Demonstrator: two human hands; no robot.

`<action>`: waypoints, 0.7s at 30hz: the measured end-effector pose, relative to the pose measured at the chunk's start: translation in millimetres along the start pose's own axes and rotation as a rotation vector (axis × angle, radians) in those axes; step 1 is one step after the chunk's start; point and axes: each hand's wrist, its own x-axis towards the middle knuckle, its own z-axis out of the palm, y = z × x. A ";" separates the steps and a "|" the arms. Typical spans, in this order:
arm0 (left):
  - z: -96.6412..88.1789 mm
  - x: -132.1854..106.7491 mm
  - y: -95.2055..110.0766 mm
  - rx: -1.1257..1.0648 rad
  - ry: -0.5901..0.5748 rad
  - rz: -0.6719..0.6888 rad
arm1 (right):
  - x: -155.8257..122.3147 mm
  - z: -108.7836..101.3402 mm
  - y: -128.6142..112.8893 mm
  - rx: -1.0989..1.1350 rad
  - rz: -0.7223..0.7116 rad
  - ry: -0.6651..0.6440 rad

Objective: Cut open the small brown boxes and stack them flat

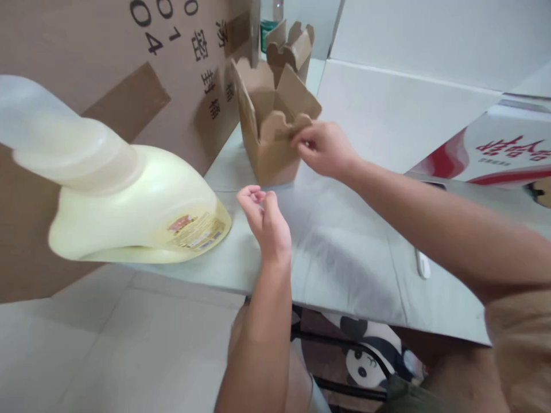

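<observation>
The right hand (326,148) pinches a flap (275,127) of the front carton (272,162), already standing formed, its top unclosed; the left hand (270,226) curls half-open, empty.

The box (271,159) is plain brown cardboard, its walls widening toward the top. It stands upright on the table (331,223), well back from the table's front edge. Its top is open, the flaps unfolded: the front flap (274,127) wavy-edged, the right flap (297,94) leaning outward.
</observation>
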 end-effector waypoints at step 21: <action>59.0 -58.1 -13.9 -0.066 -0.595 0.193 | -316.8 -62.6 75.8 0.278 0.069 0.630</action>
